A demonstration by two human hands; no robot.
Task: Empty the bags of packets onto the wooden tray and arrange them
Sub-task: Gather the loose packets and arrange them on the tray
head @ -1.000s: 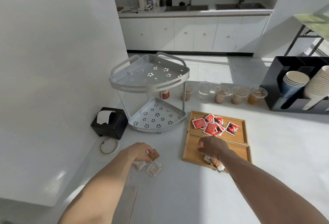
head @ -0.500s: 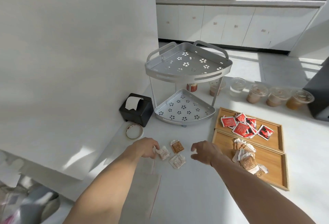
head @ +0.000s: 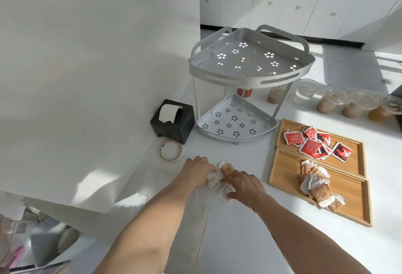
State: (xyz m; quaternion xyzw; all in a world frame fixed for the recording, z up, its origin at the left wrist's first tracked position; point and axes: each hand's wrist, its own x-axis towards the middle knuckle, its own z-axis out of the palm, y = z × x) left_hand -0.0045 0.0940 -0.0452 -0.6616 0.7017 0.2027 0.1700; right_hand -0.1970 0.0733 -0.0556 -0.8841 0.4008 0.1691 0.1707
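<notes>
A two-part wooden tray (head: 348, 216) lies at the right. Its far part holds red packets (head: 313, 146), and its near part holds a heap of brown and white packets (head: 319, 189). Three loose packets lie on the white table between my hands. My left hand (head: 195, 170) has its fingers curled down with the thumb on a white packet (head: 212, 179). My right hand (head: 245, 184) is spread flat, fingertips at a brown packet (head: 226, 167) and thumb against another white packet (head: 224, 191). A clear bag (head: 200, 219) with a red zip line lies flat under my left forearm.
A grey two-tier corner rack (head: 250, 73) stands behind the hands. Left of it are a black tissue box (head: 174, 121) and a tape roll (head: 171, 150). Several lidded cups (head: 330, 103) line the back right. A white wall panel borders the table on the left.
My right hand left the brown packets on the tray's near part and crossed left to the loose packets. My left hand stayed by them. The view swung left and down.
</notes>
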